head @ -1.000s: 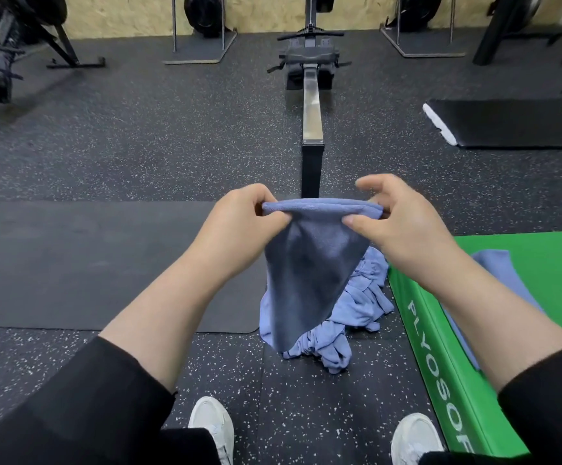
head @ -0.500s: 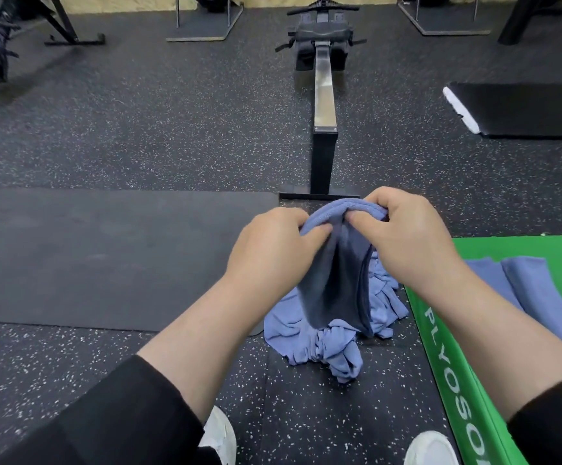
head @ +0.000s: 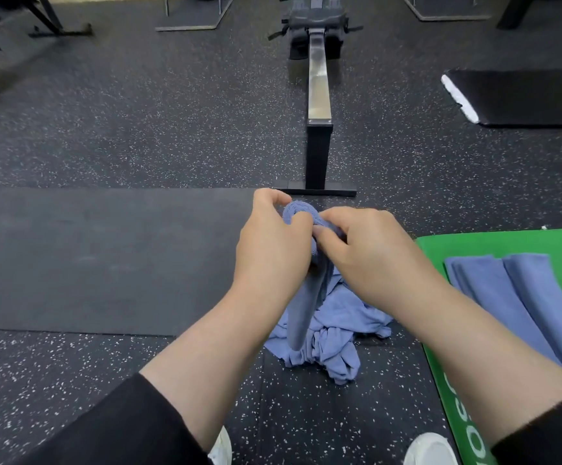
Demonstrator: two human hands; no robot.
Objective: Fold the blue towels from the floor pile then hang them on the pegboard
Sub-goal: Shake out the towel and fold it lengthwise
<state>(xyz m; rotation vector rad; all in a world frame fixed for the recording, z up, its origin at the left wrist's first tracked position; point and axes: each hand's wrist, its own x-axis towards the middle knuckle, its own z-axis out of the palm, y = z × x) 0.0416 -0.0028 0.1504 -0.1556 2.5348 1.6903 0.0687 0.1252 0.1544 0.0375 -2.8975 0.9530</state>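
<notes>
I judge I am mid-fold on one blue towel (head: 301, 310), with hanging not yet begun and no pegboard in view. Taking the green plyo box (head: 494, 245) as landmark: the rowing machine (head: 318, 95) stands well beyond its left side, the black mat (head: 105, 260) lies on the speckled rubber floor (head: 138, 146) further left, and the towel pile (head: 336, 333) sits on the floor just beside its left edge. Two folded towels (head: 507, 297) lie on its top. My left hand (head: 272, 250) and right hand (head: 366, 250), touching, both pinch the held towel's bunched top above the pile. Next, I would lay this fold beside those two, edges kept aligned.
</notes>
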